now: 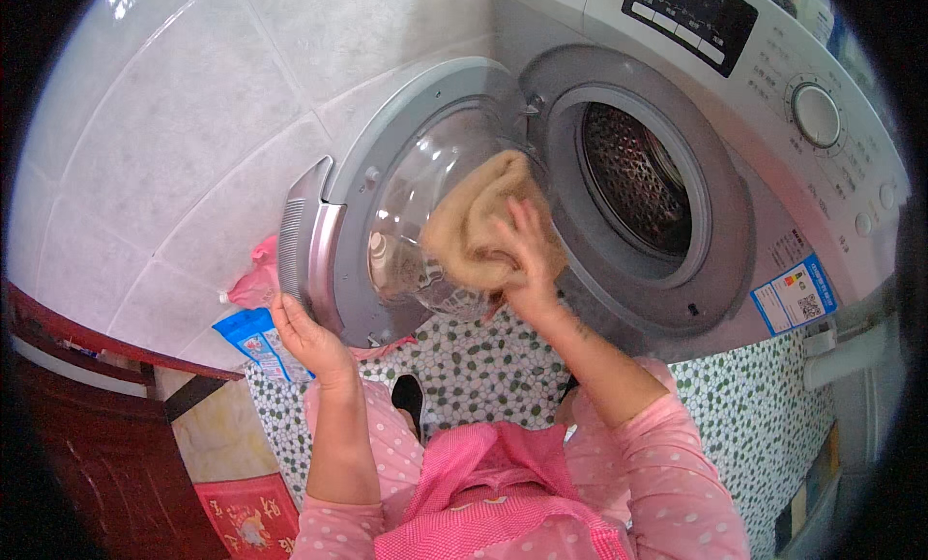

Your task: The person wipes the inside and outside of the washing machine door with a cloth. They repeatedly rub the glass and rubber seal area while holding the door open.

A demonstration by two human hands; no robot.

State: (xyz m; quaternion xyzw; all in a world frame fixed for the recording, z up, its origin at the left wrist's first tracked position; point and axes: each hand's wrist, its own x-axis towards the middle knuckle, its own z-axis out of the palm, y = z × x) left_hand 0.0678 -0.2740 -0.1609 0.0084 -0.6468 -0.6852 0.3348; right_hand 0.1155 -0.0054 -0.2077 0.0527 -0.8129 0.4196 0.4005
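Observation:
The front-loading washing machine's round door (348,161) stands swung out to the left, its clear glass bowl (428,176) facing me. My left hand (312,342) is at the door's outer edge below the ridged handle (293,234), fingers curled against it. A folded tan cloth (471,212) lies against the bowl, and my right hand (525,263) grips it with fingers partly spread, blurred by motion. Right of the door, the grey rubber gasket (565,197) frames the perforated metal drum (631,168). Part of the bowl is hidden behind the cloth.
A control panel with a dial (815,114) tops the machine. Behind the door's lower left are a pink bag (257,281) and a blue packet (254,342). Pebble-patterned flooring (471,371) lies below, with a red mat (250,516) and a dark red door (94,444) at left.

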